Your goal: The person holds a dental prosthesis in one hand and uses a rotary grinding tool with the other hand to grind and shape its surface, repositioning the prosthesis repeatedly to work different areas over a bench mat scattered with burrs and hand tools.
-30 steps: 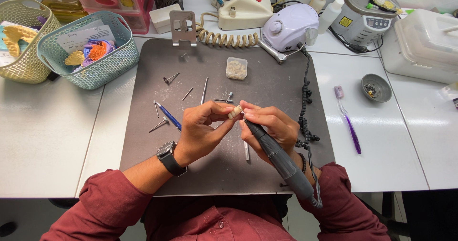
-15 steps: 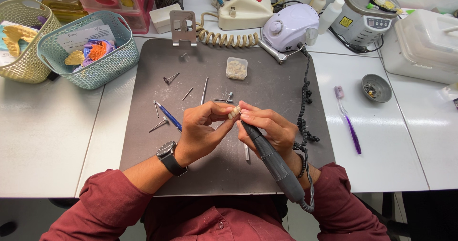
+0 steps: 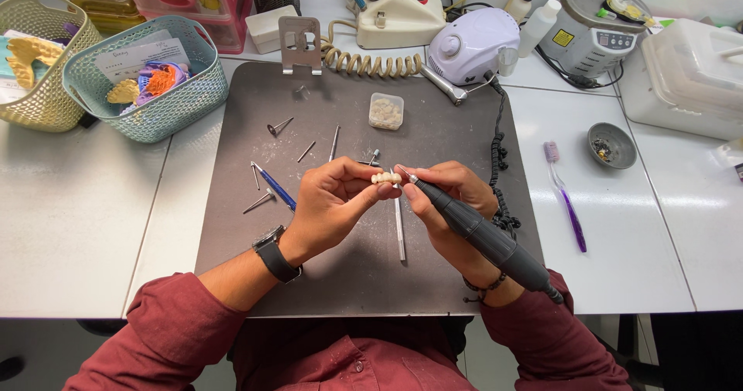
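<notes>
The left hand (image 3: 329, 205) pinches a small cream dental bridge (image 3: 385, 178) at its fingertips, held just above the dark mat (image 3: 464, 151) at its centre; the right hand (image 3: 449, 201) is wrapped around a dark grey handpiece (image 3: 484, 232), its tip touching the bridge. The piece is tiny and the pinch narrow — a skidding tip could nick a fingertip or flick it out among the loose burs (image 3: 267, 197). The white worktop (image 3: 70, 228) carries mesh baskets (image 3: 147, 81) at left, a purple toothbrush (image 3: 566, 197) at right — a crowded lab bench.
</notes>
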